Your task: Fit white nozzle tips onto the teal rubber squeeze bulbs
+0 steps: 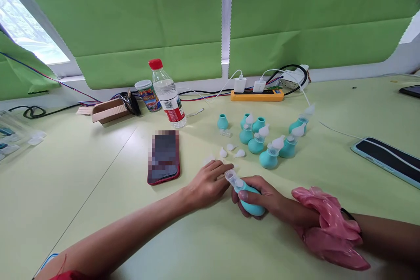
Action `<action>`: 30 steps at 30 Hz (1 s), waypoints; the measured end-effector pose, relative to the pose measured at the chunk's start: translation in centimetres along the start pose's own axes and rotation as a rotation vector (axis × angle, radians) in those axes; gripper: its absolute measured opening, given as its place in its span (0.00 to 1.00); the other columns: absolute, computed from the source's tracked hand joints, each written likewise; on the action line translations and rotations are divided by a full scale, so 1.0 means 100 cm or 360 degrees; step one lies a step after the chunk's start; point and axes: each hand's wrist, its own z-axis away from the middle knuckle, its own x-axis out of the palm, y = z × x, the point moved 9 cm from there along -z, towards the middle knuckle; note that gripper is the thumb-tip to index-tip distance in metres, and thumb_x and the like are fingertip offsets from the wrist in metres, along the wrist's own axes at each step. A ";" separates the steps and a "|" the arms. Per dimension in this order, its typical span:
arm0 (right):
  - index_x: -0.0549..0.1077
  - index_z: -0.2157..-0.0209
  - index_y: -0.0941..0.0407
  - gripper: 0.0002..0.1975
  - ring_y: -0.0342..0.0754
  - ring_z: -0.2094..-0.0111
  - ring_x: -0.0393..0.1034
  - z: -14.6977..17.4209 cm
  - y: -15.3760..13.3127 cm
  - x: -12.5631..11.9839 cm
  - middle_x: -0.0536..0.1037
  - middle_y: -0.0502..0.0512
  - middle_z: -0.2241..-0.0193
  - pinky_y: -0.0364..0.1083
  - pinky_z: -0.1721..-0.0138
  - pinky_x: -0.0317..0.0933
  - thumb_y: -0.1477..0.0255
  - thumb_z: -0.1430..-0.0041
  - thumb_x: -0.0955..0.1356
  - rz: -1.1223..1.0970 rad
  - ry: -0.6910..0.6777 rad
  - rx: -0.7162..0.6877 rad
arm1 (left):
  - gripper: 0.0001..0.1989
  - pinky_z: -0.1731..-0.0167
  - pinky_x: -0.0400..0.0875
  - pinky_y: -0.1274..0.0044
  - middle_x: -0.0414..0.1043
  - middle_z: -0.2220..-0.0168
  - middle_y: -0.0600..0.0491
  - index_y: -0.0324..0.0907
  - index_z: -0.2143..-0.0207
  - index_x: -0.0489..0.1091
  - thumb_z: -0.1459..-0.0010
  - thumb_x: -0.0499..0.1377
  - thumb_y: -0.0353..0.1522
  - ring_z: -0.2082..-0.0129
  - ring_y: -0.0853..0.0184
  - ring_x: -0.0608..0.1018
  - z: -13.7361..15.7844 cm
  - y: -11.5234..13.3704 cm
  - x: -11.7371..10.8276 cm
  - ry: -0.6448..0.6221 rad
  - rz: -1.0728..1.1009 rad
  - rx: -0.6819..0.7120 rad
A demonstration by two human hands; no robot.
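Observation:
My right hand (262,192) is closed round a teal nasal aspirator bulb (252,203), thumb on its side. A clear connector (233,178) sticks out of the bulb's neck, pointing up and left, with no white tip on it. My left hand (210,183) rests palm down just left of it, its fingers reaching forward and apart. Beyond those fingertips lie several loose white nozzle tips, among them one tip (240,153) and another (223,152); a pale piece (209,159) is partly hidden by the fingers. Farther back stand aspirators with tips fitted, such as this aspirator (269,157).
Behind are a bare teal bulb (222,121) and a loose clear connector (225,132). A phone (166,157) lies left, another phone (387,162) right. A water bottle (169,100), a can (149,96), a cardboard box (111,111) and a yellow power strip (257,95) line the back.

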 end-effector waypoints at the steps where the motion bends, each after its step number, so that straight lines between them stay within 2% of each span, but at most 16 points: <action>1: 0.62 0.73 0.60 0.20 0.36 0.84 0.55 0.000 0.000 0.000 0.65 0.48 0.83 0.36 0.85 0.49 0.54 0.49 0.62 -0.0003 0.0011 -0.0003 | 0.06 0.68 0.69 0.75 0.72 0.63 0.43 0.37 0.70 0.67 0.46 0.51 0.27 0.67 0.66 0.73 0.000 -0.003 -0.006 0.0091 0.0061 -0.0058; 5: 0.61 0.76 0.60 0.19 0.37 0.82 0.55 -0.001 -0.004 -0.006 0.65 0.49 0.81 0.38 0.82 0.52 0.56 0.47 0.62 0.0044 0.0120 -0.0119 | 0.06 0.67 0.69 0.78 0.70 0.66 0.46 0.39 0.67 0.66 0.49 0.54 0.27 0.68 0.69 0.73 0.001 -0.026 -0.025 0.0335 0.0411 -0.0559; 8: 0.61 0.76 0.59 0.19 0.37 0.82 0.54 -0.002 -0.005 -0.011 0.64 0.49 0.81 0.38 0.82 0.51 0.56 0.47 0.61 0.0146 0.0215 -0.0154 | 0.17 0.67 0.69 0.77 0.68 0.69 0.51 0.40 0.57 0.64 0.52 0.57 0.27 0.72 0.72 0.70 0.005 -0.044 -0.034 0.0509 0.0815 -0.0979; 10: 0.61 0.78 0.59 0.19 0.37 0.81 0.53 -0.001 -0.010 -0.010 0.63 0.48 0.81 0.38 0.80 0.51 0.57 0.47 0.62 0.0295 0.0220 -0.0199 | 0.21 0.68 0.69 0.78 0.67 0.68 0.52 0.39 0.55 0.63 0.55 0.59 0.28 0.73 0.72 0.70 0.007 -0.052 -0.032 0.0542 0.1194 -0.1208; 13: 0.61 0.79 0.59 0.18 0.37 0.80 0.52 -0.001 -0.015 -0.010 0.61 0.47 0.82 0.39 0.78 0.49 0.58 0.47 0.62 0.0455 0.0240 -0.0223 | 0.13 0.70 0.68 0.80 0.67 0.71 0.53 0.36 0.66 0.70 0.59 0.63 0.27 0.73 0.72 0.70 0.009 -0.055 -0.019 0.0425 0.1709 -0.1511; 15: 0.61 0.79 0.59 0.18 0.37 0.80 0.51 0.000 -0.014 -0.011 0.60 0.46 0.82 0.39 0.79 0.48 0.58 0.47 0.62 0.0464 0.0256 -0.0184 | 0.09 0.70 0.68 0.79 0.69 0.74 0.54 0.36 0.72 0.70 0.60 0.64 0.27 0.73 0.72 0.72 0.012 -0.054 -0.012 0.0361 0.1948 -0.1665; 17: 0.60 0.79 0.59 0.19 0.38 0.80 0.50 0.000 -0.013 -0.011 0.58 0.46 0.82 0.39 0.79 0.48 0.57 0.47 0.62 0.0464 0.0266 -0.0160 | 0.08 0.67 0.68 0.78 0.70 0.75 0.54 0.37 0.73 0.69 0.60 0.64 0.26 0.74 0.72 0.73 0.015 -0.054 -0.008 0.0365 0.2127 -0.1748; 22: 0.60 0.77 0.59 0.19 0.38 0.80 0.50 -0.001 -0.011 -0.013 0.58 0.46 0.82 0.39 0.79 0.47 0.56 0.47 0.61 0.0380 0.0298 -0.0169 | 0.07 0.64 0.68 0.76 0.72 0.73 0.54 0.37 0.74 0.71 0.59 0.64 0.26 0.72 0.72 0.73 0.015 -0.052 0.000 0.0362 0.2405 -0.1758; 27: 0.60 0.76 0.59 0.19 0.37 0.81 0.49 -0.001 -0.010 -0.015 0.58 0.46 0.83 0.39 0.80 0.46 0.57 0.46 0.61 0.0301 0.0306 -0.0177 | 0.05 0.65 0.68 0.77 0.71 0.75 0.55 0.36 0.76 0.72 0.59 0.64 0.27 0.73 0.73 0.72 0.012 -0.047 0.002 0.0295 0.2435 -0.1743; 30: 0.61 0.76 0.59 0.18 0.37 0.81 0.49 -0.001 -0.008 -0.015 0.58 0.46 0.83 0.39 0.80 0.47 0.57 0.47 0.62 0.0312 0.0312 -0.0160 | 0.06 0.63 0.68 0.76 0.73 0.72 0.53 0.36 0.76 0.71 0.59 0.64 0.27 0.70 0.71 0.74 0.011 -0.048 -0.001 0.0303 0.2336 -0.1734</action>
